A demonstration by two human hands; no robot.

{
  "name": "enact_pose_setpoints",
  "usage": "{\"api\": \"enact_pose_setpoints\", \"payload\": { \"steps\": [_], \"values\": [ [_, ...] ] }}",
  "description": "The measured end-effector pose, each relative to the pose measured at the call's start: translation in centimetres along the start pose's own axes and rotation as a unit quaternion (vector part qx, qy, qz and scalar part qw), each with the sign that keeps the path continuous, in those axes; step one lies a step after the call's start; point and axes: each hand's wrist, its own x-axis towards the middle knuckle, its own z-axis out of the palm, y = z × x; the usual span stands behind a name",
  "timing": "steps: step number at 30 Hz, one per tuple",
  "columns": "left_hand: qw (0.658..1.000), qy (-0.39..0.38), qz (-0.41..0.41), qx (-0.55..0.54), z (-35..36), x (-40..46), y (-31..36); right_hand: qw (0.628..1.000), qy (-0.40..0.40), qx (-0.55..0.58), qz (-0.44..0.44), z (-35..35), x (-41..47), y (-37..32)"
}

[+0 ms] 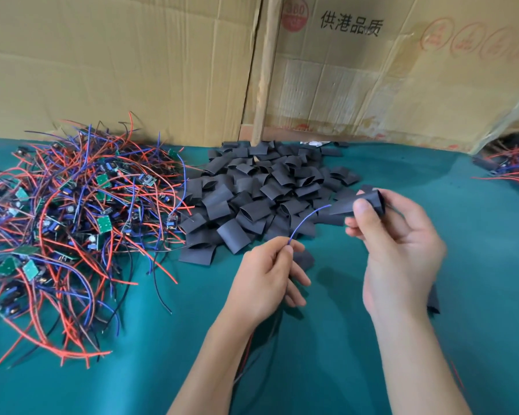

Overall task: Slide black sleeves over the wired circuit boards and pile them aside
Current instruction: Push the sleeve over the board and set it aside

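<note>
left hand (271, 272) pinched a thin blue wire (307, 220), right hand (397, 235) pinched a black sleeve (358, 203); limp wire tip likely to buckle at the flattened mouth.

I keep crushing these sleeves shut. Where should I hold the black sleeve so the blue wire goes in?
Pinch the black sleeve by its two creased side edges from the far end, as the right hand does. Probably this bows the flat tube open and leaves its mouth toward the blue wire free.

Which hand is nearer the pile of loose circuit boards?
Left. The left hand sits just right of the board pile; the right hand, holding a sleeve, is farther right.
</note>
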Motion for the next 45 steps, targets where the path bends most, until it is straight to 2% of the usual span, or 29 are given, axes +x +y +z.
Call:
{"api": "enact_pose_setpoints", "payload": {
  "steps": [4,10,15,23,26,32,34,39,45],
  "values": [
    [0.999,0.0,0.011,0.051,0.3,-0.1,0.0,1.0,-0.008,-0.019,-0.012,0.7,-0.6,0.2],
    [0.999,0.002,0.009,0.052,0.2,-0.1,0.0,0.999,0.01,0.011,-0.036,0.3,-0.5,-0.3],
    [0.998,0.0,0.017,0.058,0.1,-0.1,-0.1,0.999,0.002,-0.043,-0.029,0.5,-0.7,0.9],
    [0.997,-0.007,0.043,0.058,-0.2,0.1,-0.2,0.989,-0.074,-0.07,0.106,1.0,-1.4,3.1],
    [0.999,0.004,0.027,0.044,-0.4,0.2,-0.3,0.982,-0.088,-0.07,0.15,0.9,-1.4,3.1],
    [0.999,-0.009,0.009,-0.039,-0.8,0.2,-0.2,0.974,-0.113,-0.09,0.173,0.9,-1.5,3.2],
    [0.998,-0.012,0.006,-0.065,-1.1,0.1,-0.1,0.976,-0.094,-0.09,0.174,0.9,-1.4,3.2],
    [0.987,-0.042,0.022,-0.15,-1.7,0.1,-0.3,0.981,0.023,-0.006,0.193,-0.3,0.0,2.9],
    [0.991,0.003,0.034,-0.13,-1.4,0.3,-1.0,0.968,0.055,0.071,0.235,-0.1,0.0,2.8]
  ]
}}
